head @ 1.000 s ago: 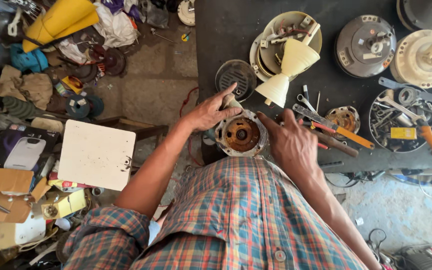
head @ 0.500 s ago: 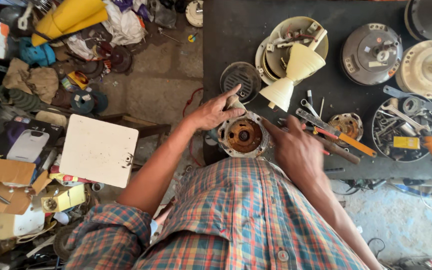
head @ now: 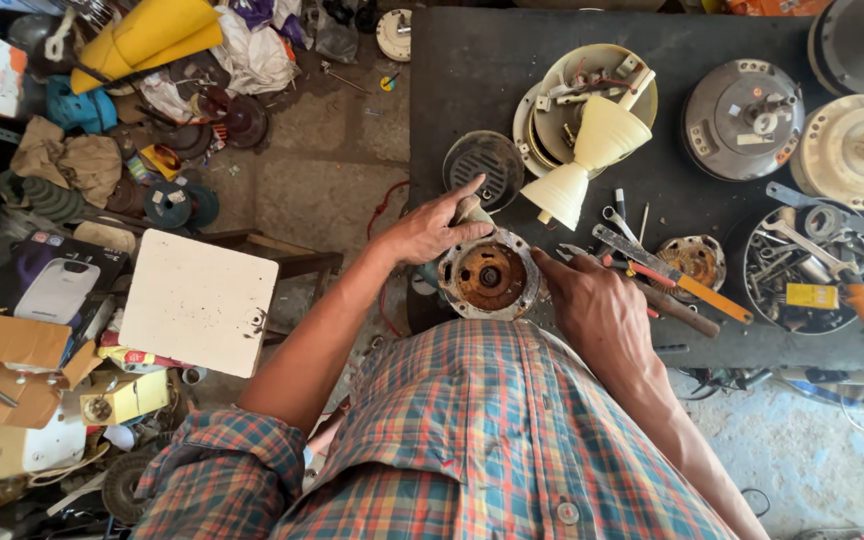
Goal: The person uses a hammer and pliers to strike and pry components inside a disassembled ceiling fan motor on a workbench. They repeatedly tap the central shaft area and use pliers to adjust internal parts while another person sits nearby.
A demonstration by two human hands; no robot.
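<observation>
We reach both arms forward from a plaid-sleeved torso. Our left hand [head: 430,228] is bent at the wrist, index finger stretched straight out, thumb and other fingers curled loosely. Our right hand [head: 597,305] lies palm down, knuckles up, fingers pointing toward the left hand, forearm bare.

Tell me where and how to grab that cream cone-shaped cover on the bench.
Grip the cream cover at its narrow waist, where the two flared halves meet, coming from above with fingers on either side. It lies tilted across the open fan housing, so the waist is exposed, while the flared ends look too broad for a sure pinch.
</observation>
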